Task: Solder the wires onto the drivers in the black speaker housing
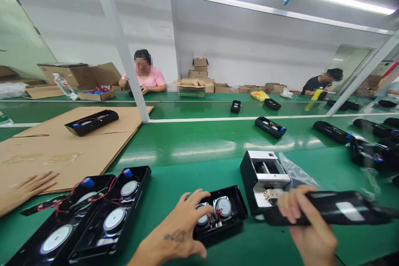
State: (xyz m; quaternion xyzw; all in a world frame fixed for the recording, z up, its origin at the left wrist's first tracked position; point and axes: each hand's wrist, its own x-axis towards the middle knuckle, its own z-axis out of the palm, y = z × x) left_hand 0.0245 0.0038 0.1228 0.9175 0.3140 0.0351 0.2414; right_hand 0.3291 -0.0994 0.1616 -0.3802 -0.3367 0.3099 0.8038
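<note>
My left hand (173,226) sits open on a speaker box (220,235). My right hand (307,216) holds tight to a long black case (349,211) near a plastic bag (296,171).

From here I see a green table (190,178) running across my view, its surface glossy under the lights. On it lies a sheet of brown cardboard (62,153) with a black speaker housing (92,121) on top. Closer to me sit open speaker housings (112,216) showing round drivers and red wires, a black-and-white metal fixture (263,178), a clear plastic bag (296,170), and more black housings (270,127) farther along.
</note>
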